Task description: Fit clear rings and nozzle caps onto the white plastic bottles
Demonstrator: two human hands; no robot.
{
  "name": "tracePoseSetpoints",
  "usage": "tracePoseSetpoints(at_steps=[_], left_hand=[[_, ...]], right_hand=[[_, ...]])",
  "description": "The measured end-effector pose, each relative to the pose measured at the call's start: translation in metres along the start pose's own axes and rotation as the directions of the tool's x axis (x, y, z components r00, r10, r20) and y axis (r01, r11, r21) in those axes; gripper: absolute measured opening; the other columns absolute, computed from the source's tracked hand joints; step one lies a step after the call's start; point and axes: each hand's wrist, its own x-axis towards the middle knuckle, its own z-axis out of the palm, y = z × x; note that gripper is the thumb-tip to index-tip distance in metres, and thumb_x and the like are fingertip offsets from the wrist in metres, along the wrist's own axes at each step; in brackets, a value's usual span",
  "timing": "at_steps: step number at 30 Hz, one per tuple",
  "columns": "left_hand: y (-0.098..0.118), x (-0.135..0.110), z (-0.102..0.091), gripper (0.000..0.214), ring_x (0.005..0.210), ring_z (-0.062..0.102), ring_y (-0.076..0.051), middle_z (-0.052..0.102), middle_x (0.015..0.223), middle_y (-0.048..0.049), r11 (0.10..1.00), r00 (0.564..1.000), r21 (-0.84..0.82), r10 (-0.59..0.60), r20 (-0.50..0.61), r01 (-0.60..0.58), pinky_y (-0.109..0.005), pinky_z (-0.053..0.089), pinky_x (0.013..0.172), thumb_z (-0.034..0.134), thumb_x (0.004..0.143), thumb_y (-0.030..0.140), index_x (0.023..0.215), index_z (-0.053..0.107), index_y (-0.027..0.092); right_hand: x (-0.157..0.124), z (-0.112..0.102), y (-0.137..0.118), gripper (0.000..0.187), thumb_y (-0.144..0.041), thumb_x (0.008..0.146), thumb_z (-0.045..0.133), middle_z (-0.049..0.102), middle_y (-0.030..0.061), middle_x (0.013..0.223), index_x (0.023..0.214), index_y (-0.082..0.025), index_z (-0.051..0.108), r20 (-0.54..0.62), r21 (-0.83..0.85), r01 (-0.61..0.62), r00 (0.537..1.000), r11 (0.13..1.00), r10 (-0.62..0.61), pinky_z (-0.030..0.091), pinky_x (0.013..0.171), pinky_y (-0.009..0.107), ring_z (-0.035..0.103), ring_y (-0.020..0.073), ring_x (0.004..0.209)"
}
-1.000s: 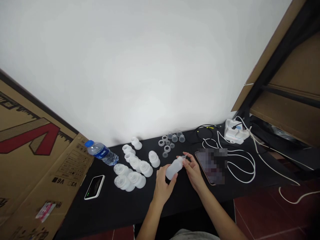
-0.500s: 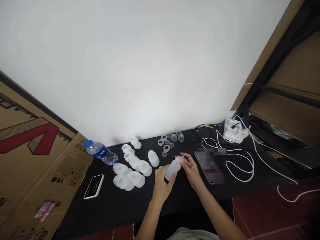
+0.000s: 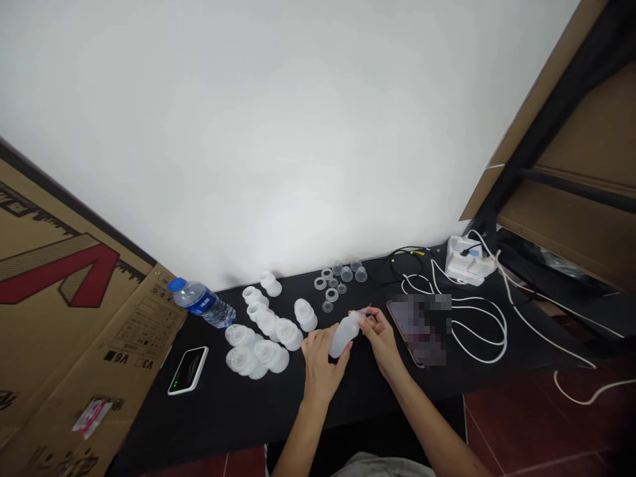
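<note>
Bottle (image 3: pixel 344 338) tilted above the bench (image 3: pixel 238 424), inside its front edge, left hand (image 3: pixel 322 364) clasping its body, right hand (image 3: pixel 379 335) pinching the clear top (image 3: pixel 363 311); a skewed push, I reckoned, could unseat it.

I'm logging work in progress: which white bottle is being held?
The tilted white bottle gripped by the left hand, with the right hand at its top end; the other white bottles rest on the black table.

Workshop-like spot: black table (image 3: pixel 238 417) against white wall (image 3: pixel 298 132), clustered bottles (image 3: pixel 269 324), printed carton (image 3: pixel 64 331).
</note>
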Motion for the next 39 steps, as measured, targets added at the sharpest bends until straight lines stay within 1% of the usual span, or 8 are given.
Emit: tracePoseSetpoints(at_steps=[11, 18, 21, 24, 27, 30, 34, 39], left_hand=[[-0.001, 0.001, -0.005, 0.029, 0.092, 0.067, -0.026, 0.076, 0.103, -0.0061, 0.990, 0.980, -0.138, -0.003, 0.201, 0.031, -0.043, 0.049, 0.090, 0.060, 0.108, 0.042, 0.126, 0.072, 0.024], [0.001, -0.001, -0.002, 0.020, 0.085, 0.067, -0.025, 0.075, 0.089, -0.0036, 0.999, 0.995, -0.045, 0.020, 0.094, -0.016, -0.045, 0.046, 0.092, 0.063, 0.104, 0.038, 0.110, 0.074, 0.023], [-0.003, -0.003, -0.001, 0.023, 0.084, 0.068, -0.027, 0.075, 0.090, -0.0055, 0.999, 1.000, -0.037, -0.016, 0.004, 0.016, -0.043, 0.048, 0.087, 0.057, 0.107, 0.038, 0.107, 0.074, 0.023], [-0.008, -0.005, 0.001, 0.027, 0.085, 0.069, -0.028, 0.076, 0.091, -0.0065, 0.995, 0.995, -0.070, -0.072, -0.062, 0.068, -0.041, 0.051, 0.081, 0.054, 0.110, 0.041, 0.106, 0.074, 0.023], [-0.011, -0.006, 0.002, 0.030, 0.083, 0.070, -0.027, 0.077, 0.092, -0.0063, 0.991, 0.992, -0.102, -0.091, -0.088, 0.082, -0.041, 0.053, 0.082, 0.052, 0.111, 0.043, 0.106, 0.073, 0.023], [-0.011, -0.005, 0.001, 0.032, 0.083, 0.072, -0.028, 0.077, 0.091, -0.0064, 0.989, 0.989, -0.112, -0.108, -0.104, 0.097, -0.043, 0.055, 0.083, 0.051, 0.110, 0.046, 0.104, 0.073, 0.024], [-0.010, -0.003, -0.001, 0.033, 0.088, 0.074, -0.030, 0.077, 0.094, -0.0084, 0.981, 0.982, -0.132, -0.155, -0.111, 0.140, -0.045, 0.058, 0.083, 0.053, 0.109, 0.050, 0.105, 0.074, 0.024], [-0.011, -0.004, 0.000, 0.038, 0.097, 0.078, -0.032, 0.079, 0.108, -0.0120, 0.949, 0.965, -0.217, -0.251, -0.076, 0.229, -0.043, 0.063, 0.082, 0.059, 0.106, 0.055, 0.119, 0.073, 0.022]], right_hand=[[-0.005, 0.002, -0.013, 0.061, -0.057, 0.090, 0.087, 0.082, 0.0139, 0.125, 0.137, -0.027, 0.062, 0.074, 0.046, 0.001, 0.997, 0.999, -0.004, 0.058, 0.098, 0.045, 0.077, 0.0296, 0.107], [-0.001, 0.000, 0.001, 0.053, -0.060, 0.083, 0.090, 0.084, 0.0089, 0.100, 0.117, -0.027, 0.065, 0.020, -0.086, 0.046, 0.999, 0.995, -0.044, 0.060, 0.090, 0.042, 0.077, 0.0291, 0.095], [0.008, -0.002, 0.002, 0.056, -0.069, 0.098, 0.067, 0.082, 0.0100, 0.100, 0.131, -0.024, 0.068, -0.008, -0.287, 0.106, 0.994, 0.952, -0.113, 0.060, 0.074, 0.038, 0.073, 0.0258, 0.079], [0.031, 0.000, -0.009, 0.058, -0.057, 0.113, 0.039, 0.080, 0.0081, 0.093, 0.155, -0.022, 0.057, 0.053, -0.595, 0.134, 0.990, 0.792, -0.128, 0.058, 0.072, 0.037, 0.071, 0.0247, 0.072], [0.065, 0.013, -0.027, 0.058, -0.031, 0.113, 0.040, 0.080, 0.0078, 0.087, 0.171, -0.024, 0.040, 0.136, -0.921, 0.142, 0.990, 0.362, -0.041, 0.056, 0.081, 0.037, 0.077, 0.0278, 0.081], [0.099, 0.030, -0.036, 0.065, -0.020, 0.108, 0.050, 0.082, 0.0180, 0.104, 0.172, -0.023, 0.038, 0.078, -0.997, 0.078, 0.997, -0.021, -0.014, 0.055, 0.085, 0.039, 0.081, 0.0331, 0.094], [0.126, 0.042, -0.033, 0.051, -0.028, 0.110, 0.054, 0.081, 0.0228, 0.109, 0.160, -0.019, 0.053, 0.062, -0.998, 0.061, 0.997, -0.027, -0.051, 0.055, 0.086, 0.040, 0.080, 0.0358, 0.100], [0.122, 0.031, -0.038, 0.033, -0.038, 0.111, 0.056, 0.080, 0.0143, 0.098, 0.139, -0.020, 0.062, 0.064, -0.995, 0.076, 0.984, 0.062, -0.167, 0.054, 0.081, 0.035, 0.078, 0.0298, 0.091]])
